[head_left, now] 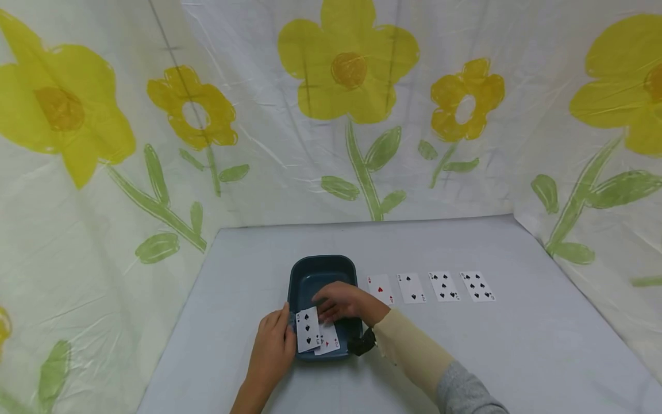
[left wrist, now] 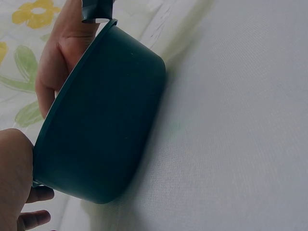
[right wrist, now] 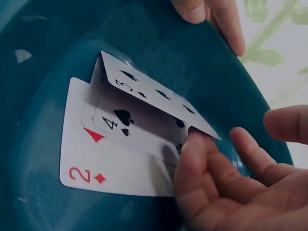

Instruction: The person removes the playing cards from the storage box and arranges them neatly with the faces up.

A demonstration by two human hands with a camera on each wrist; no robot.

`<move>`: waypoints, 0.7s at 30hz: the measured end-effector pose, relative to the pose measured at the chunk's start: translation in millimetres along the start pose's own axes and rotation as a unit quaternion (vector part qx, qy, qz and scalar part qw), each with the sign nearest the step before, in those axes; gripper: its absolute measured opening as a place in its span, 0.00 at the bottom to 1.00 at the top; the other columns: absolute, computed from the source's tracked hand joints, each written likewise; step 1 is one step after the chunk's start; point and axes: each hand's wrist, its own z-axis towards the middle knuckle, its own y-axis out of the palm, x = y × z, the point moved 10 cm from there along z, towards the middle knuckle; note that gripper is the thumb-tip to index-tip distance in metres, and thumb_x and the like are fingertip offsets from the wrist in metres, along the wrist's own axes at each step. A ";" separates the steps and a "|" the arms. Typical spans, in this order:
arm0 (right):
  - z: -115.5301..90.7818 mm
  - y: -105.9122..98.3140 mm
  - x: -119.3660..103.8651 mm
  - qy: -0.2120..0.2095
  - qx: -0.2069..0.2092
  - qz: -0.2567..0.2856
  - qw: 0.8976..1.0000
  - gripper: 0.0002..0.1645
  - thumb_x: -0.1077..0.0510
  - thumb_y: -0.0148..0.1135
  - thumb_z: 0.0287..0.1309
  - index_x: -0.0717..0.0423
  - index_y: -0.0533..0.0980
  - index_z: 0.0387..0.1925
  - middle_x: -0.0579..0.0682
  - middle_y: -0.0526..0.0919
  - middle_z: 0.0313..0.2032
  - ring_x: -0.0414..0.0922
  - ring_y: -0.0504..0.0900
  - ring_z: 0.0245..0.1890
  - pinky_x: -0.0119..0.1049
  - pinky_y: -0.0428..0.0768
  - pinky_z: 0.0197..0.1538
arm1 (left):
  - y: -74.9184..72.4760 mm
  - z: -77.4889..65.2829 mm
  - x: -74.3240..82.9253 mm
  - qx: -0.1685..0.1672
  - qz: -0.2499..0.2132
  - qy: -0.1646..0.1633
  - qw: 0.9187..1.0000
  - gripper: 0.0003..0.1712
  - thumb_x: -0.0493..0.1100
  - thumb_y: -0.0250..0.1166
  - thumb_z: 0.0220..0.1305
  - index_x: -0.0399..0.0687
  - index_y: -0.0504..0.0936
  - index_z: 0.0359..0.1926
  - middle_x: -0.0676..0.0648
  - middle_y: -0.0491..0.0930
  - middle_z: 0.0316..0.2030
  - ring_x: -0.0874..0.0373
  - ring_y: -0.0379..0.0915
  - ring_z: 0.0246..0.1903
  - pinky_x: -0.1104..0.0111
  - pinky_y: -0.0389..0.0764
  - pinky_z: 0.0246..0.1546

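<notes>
My left hand (head_left: 274, 345) grips the left rim of a dark teal plastic basin (head_left: 323, 269), which stands on the table. Inside the basin, my right hand (head_left: 338, 300) reaches in with loosely bent fingers, its fingertips (right wrist: 193, 144) at the edge of the three of spades (right wrist: 154, 91). That card tilts up over the four of spades (right wrist: 113, 118). Lowest lies the two of diamonds (right wrist: 115, 171), flat on the basin floor and partly covered. In the left wrist view the basin's outer wall hides the cards.
Right of the basin, a row of face-up cards runs across the white table (head_left: 414, 356): an ace of hearts (head_left: 380, 287), a two of spades (head_left: 411, 287) and two spade cards with more pips. A flower-printed sheet (head_left: 269, 144) hangs around the table's back and sides.
</notes>
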 end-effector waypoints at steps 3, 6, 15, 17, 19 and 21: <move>-0.5 3.0 -2.5 -0.015 -0.003 -0.054 0.998 0.16 0.57 0.65 0.62 0.64 0.81 0.46 0.58 0.86 0.37 0.51 0.85 0.34 0.43 0.84 0.38 | -0.1 0.2 0.7 -0.001 -0.001 0.000 1.000 0.29 0.35 0.58 0.69 0.32 0.69 0.69 0.38 0.76 0.58 0.42 0.68 0.61 0.49 0.72 0.61; -0.5 5.6 -3.5 -0.021 -0.010 -0.087 0.996 0.11 0.59 0.67 0.60 0.63 0.84 0.40 0.57 0.86 0.35 0.51 0.86 0.34 0.42 0.85 0.37 | 0.3 0.4 0.9 -0.003 0.002 0.000 1.000 0.29 0.35 0.58 0.69 0.32 0.68 0.69 0.38 0.76 0.58 0.42 0.68 0.61 0.49 0.72 0.61; -0.7 5.9 -9.0 -0.047 -0.011 -0.090 0.995 0.08 0.63 0.66 0.60 0.65 0.85 0.38 0.57 0.87 0.35 0.50 0.86 0.31 0.43 0.86 0.37 | -0.6 0.3 0.5 -0.011 0.001 -0.012 1.000 0.29 0.36 0.57 0.70 0.32 0.68 0.70 0.37 0.75 0.60 0.42 0.67 0.62 0.49 0.71 0.62; -0.7 2.7 -12.3 -0.063 0.008 -0.094 0.993 0.07 0.65 0.66 0.60 0.64 0.85 0.38 0.56 0.86 0.35 0.50 0.85 0.32 0.43 0.85 0.36 | -0.8 0.4 0.7 -0.014 0.001 -0.014 1.000 0.29 0.36 0.56 0.70 0.32 0.68 0.70 0.37 0.75 0.60 0.42 0.67 0.62 0.49 0.71 0.62; -0.6 -1.0 -15.3 -0.077 0.030 -0.099 0.992 0.06 0.67 0.66 0.58 0.62 0.86 0.38 0.54 0.86 0.36 0.49 0.85 0.33 0.43 0.85 0.37 | -0.7 0.4 1.0 -0.017 0.003 -0.015 1.000 0.29 0.36 0.56 0.70 0.31 0.67 0.70 0.36 0.75 0.60 0.42 0.67 0.62 0.49 0.71 0.62; -0.5 -4.9 -17.5 -0.087 0.050 -0.099 0.990 0.07 0.69 0.67 0.56 0.61 0.86 0.37 0.53 0.86 0.37 0.49 0.85 0.34 0.43 0.85 0.38 | -0.9 0.5 1.5 -0.018 0.004 -0.016 1.000 0.29 0.36 0.56 0.70 0.31 0.67 0.70 0.36 0.75 0.60 0.41 0.67 0.62 0.48 0.71 0.62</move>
